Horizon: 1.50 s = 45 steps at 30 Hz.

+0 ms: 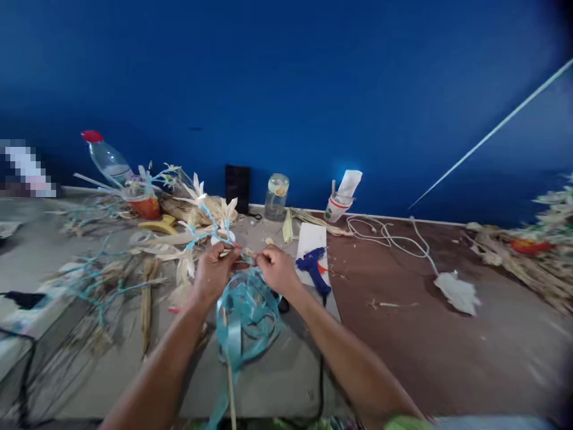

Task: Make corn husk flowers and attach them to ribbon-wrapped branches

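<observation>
My left hand (213,272) is closed around the lower end of a branch (215,226) wrapped in light blue ribbon, with pale corn-husk flowers on its tips. Close beside it, my right hand (276,270) pinches a strip of blue ribbon at the stem's end; the fingertips partly hide it. Below both hands lies a loose, tangled heap of shiny blue ribbon (250,316), and one length of it trails to the table's front edge. A thin stick (231,388) runs along that trailing length. To the right of my right hand, a blue glue gun (316,269) rests on a white sheet (312,236).
More blue-wrapped branches (101,292) and dried husks (147,304) spread over the left side. Along the wall stand a tilted bottle (110,161), a black box (237,188), a glass jar (276,197) and a cup (338,208). A white cable (394,242) curls at right.
</observation>
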Tool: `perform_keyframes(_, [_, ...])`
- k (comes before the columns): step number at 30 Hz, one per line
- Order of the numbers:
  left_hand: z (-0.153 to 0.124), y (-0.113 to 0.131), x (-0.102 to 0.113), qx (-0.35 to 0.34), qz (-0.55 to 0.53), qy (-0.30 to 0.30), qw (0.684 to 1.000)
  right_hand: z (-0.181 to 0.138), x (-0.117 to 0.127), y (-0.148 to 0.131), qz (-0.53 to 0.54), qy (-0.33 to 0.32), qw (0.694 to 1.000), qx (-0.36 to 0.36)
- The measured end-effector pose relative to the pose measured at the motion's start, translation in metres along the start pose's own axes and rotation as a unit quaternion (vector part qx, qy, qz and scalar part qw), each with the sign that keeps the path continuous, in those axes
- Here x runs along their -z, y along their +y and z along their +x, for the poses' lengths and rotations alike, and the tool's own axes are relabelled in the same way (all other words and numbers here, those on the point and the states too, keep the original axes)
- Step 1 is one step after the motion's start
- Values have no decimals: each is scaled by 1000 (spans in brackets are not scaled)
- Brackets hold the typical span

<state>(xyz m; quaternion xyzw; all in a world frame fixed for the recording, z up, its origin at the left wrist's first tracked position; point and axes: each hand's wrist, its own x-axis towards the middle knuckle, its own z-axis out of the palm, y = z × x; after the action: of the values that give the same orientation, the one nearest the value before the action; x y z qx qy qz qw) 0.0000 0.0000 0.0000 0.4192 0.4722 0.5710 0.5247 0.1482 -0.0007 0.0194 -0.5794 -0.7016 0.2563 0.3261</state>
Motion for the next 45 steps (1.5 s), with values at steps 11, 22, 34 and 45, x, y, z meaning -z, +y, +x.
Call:
perform_keyframes(11, [2,3,0,55,-3,-16,998,17,43,21,-12,18,1000,-1])
perform_keyframes(22, [-4,13,-7,82,-43,-49,994,-52,67,72,-343,-66,929,-121])
perform_keyframes(34, [-3,12,1,81,-73,-104,989,-52,67,86,-321,-70,928,-177])
perform_keyframes(45, [-1,12,2,89,-76,-111,987,-67,113,101,356,114,922,-102])
